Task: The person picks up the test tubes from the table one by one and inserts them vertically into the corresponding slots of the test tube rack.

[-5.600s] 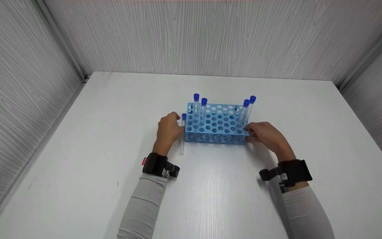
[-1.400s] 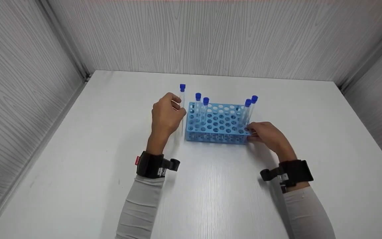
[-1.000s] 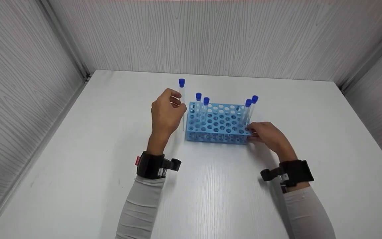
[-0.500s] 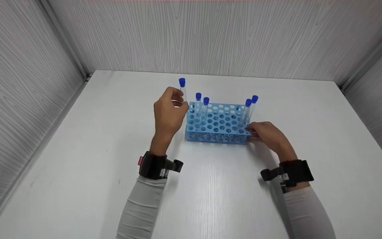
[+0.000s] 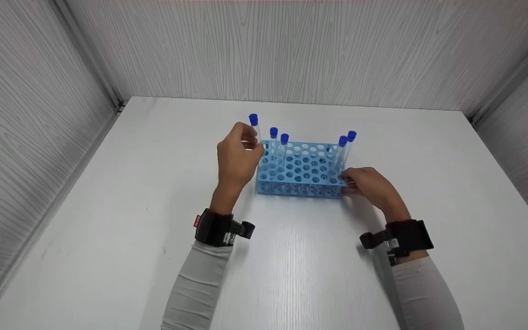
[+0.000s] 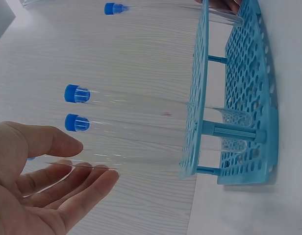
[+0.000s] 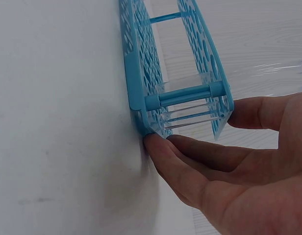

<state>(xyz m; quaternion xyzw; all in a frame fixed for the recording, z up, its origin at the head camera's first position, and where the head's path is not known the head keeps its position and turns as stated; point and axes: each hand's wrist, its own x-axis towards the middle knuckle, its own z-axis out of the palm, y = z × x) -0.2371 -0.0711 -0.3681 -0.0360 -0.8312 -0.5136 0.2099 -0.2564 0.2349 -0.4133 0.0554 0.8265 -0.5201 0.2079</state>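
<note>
My left hand (image 5: 237,158) pinches a clear test tube (image 5: 254,121) with a blue cap, held near upright at the left end of a light blue test tube rack (image 5: 300,184). In the left wrist view the lower end of this test tube (image 6: 141,159) reaches the rack's perforated top plate, near its edge. The thumb and fingers are on the tube's upper part, partly covering the cap. My right hand (image 5: 369,187) grips the rack's right end. In the right wrist view its thumb (image 7: 256,112) lies at the top plate's corner and its fingers at the base.
Two blue-capped test tubes (image 5: 273,134) stand in the rack's left part. Two more test tubes (image 5: 342,143) lean slightly at its right end. The rack stands on a white table (image 5: 300,266), with grey wood-grain panels (image 5: 291,50) behind and at both sides.
My left hand first gripped the tube low beside the rack, raised it, then moved it right over the rack's left end and slightly lowered it. The right hand has stayed at the rack.
</note>
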